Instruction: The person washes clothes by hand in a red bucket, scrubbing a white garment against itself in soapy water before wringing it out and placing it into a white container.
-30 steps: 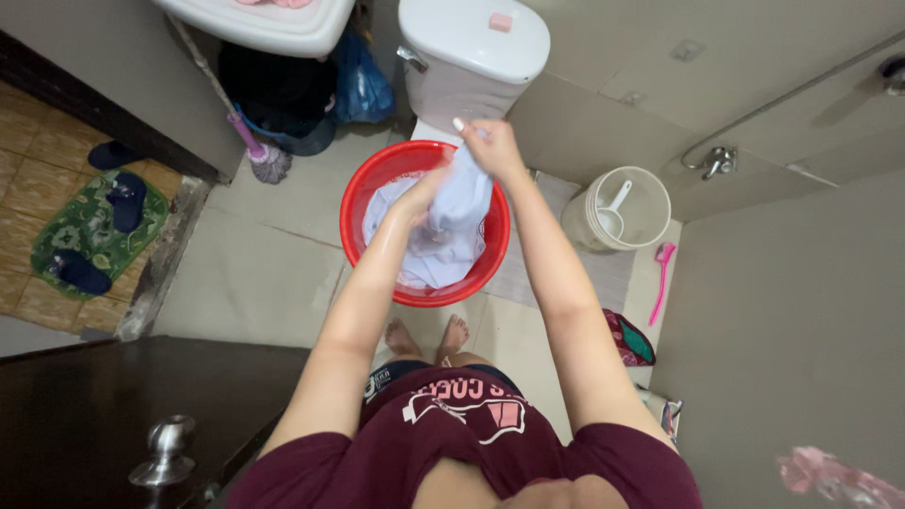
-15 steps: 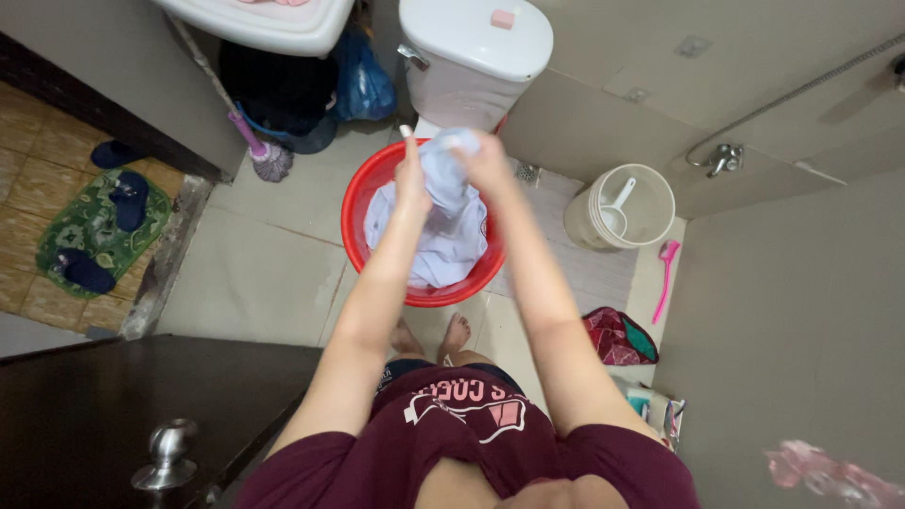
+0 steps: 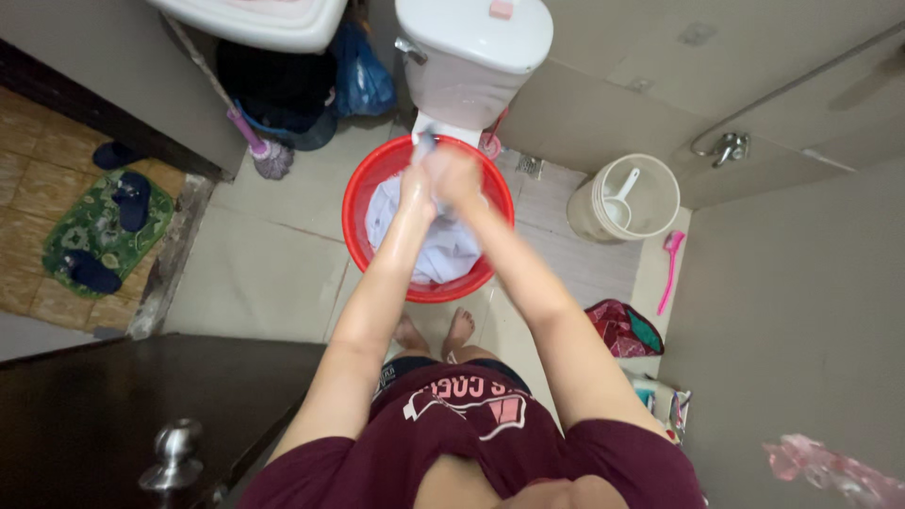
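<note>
Upper centre of frame: left hand (image 3: 416, 186) and right hand (image 3: 456, 176) pressed together, both clenched on white cloth (image 3: 426, 247) above red basin (image 3: 362, 203).

**Maroon shirt, bare arms and feet**

The person wears a maroon short-sleeved shirt (image 3: 471, 443) with a pale printed design across the chest, its letters outlined in white above a pinkish block. The sleeves end above the elbows, so both forearms are bare down to the left hand (image 3: 416, 186) and right hand (image 3: 456, 176), which look wet and glossy. Dark shorts (image 3: 401, 369) show just below the shirt hem. The feet (image 3: 436, 332) are bare, set close together beneath the wrists.
</note>
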